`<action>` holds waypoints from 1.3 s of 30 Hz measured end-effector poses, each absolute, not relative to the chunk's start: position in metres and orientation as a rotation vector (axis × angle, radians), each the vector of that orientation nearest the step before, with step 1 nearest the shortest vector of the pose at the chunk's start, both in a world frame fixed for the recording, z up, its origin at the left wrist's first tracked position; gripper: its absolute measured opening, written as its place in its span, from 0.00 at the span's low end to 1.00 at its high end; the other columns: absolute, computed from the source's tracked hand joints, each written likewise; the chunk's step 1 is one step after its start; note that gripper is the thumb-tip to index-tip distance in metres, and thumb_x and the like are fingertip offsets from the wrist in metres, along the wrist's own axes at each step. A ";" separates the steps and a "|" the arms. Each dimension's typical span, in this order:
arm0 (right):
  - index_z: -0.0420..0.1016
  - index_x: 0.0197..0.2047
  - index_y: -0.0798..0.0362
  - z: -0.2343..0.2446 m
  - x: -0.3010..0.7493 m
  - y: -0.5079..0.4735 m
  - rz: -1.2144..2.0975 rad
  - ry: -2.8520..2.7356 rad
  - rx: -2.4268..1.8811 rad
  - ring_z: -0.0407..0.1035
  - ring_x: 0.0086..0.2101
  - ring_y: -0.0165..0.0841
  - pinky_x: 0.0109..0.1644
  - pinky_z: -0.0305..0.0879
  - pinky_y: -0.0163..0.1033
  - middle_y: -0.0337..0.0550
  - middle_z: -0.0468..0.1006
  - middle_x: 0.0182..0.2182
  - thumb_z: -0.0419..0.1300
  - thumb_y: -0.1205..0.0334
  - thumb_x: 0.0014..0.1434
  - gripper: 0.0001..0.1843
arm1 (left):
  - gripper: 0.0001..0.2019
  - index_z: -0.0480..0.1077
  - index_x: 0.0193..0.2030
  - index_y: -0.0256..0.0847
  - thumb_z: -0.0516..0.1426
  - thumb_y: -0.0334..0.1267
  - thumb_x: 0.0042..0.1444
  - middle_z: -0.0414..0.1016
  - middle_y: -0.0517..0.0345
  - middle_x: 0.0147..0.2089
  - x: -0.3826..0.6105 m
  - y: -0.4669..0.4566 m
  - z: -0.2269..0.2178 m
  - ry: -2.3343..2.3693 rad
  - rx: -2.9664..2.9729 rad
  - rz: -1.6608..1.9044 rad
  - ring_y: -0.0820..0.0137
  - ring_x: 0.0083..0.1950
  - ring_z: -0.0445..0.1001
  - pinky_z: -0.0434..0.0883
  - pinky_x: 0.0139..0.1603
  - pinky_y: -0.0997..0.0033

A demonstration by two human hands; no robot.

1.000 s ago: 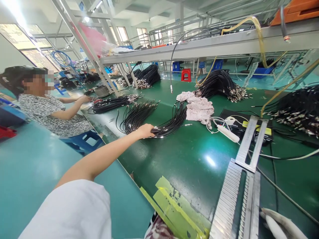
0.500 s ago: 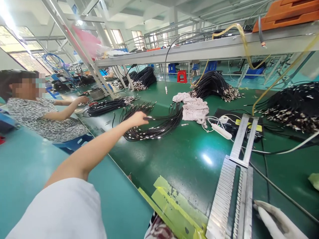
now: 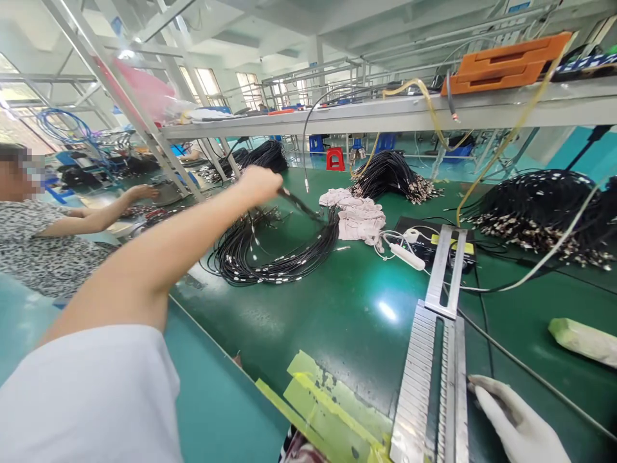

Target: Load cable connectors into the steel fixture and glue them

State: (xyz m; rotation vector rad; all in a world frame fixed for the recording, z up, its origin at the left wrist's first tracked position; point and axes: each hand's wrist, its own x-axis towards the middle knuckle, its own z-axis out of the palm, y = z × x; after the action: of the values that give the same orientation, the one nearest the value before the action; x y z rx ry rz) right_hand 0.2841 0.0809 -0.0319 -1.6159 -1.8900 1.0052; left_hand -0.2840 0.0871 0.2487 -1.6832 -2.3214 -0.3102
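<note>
My left hand [image 3: 259,183] is stretched far out and raised over the green table [image 3: 347,302], closed on a few black cables [image 3: 301,207] lifted out of a bundle of black cables [image 3: 270,254] lying below it. My right hand [image 3: 518,426] wears a white glove and rests near the bottom right, fingers extended beside a slotted metal comb fixture [image 3: 429,366]. It holds nothing that I can see.
More cable bundles [image 3: 390,173] lie at the back, and a large pile [image 3: 540,212] at the right. Pink cloths [image 3: 357,215], a black box [image 3: 424,235] and a white plug strip [image 3: 407,256] sit mid-table. A co-worker [image 3: 43,225] sits at the left. Yellow tape strips [image 3: 332,402] mark the near edge.
My left hand has risen from the bundle, pulling a few cables up and towards the back. My gloved right hand has come further into view at the bottom right.
</note>
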 end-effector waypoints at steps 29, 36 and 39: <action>0.83 0.39 0.49 -0.027 0.277 0.070 1.128 -1.860 -1.449 0.80 0.44 0.46 0.48 0.78 0.39 0.45 0.85 0.43 0.62 0.37 0.50 0.25 | 0.26 0.68 0.22 0.39 0.68 0.61 0.36 0.70 0.61 0.20 -0.285 -0.014 0.105 -3.334 -2.514 -0.061 0.71 0.24 0.68 0.64 0.28 0.72; 0.82 0.41 0.49 -0.034 0.279 0.073 1.179 -1.808 -1.382 0.81 0.42 0.44 0.43 0.80 0.37 0.43 0.85 0.41 0.65 0.43 0.52 0.20 | 0.27 0.72 0.25 0.38 0.68 0.62 0.35 0.73 0.59 0.24 -0.289 -0.010 0.107 -3.479 -2.459 -0.109 0.70 0.27 0.71 0.67 0.31 0.71; 0.82 0.41 0.50 -0.031 0.278 0.072 1.210 -1.791 -1.414 0.80 0.43 0.44 0.44 0.80 0.37 0.44 0.85 0.41 0.64 0.41 0.52 0.22 | 0.22 0.69 0.22 0.37 0.70 0.55 0.36 0.68 0.63 0.20 -0.286 -0.007 0.098 -3.448 -2.383 -0.056 0.74 0.24 0.66 0.62 0.26 0.74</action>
State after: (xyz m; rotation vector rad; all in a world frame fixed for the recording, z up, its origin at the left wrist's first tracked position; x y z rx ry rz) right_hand 0.2775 0.0721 -0.0312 -1.4136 -1.7909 1.2103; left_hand -0.2861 -0.0067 0.0985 -2.3827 -3.4480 -0.0560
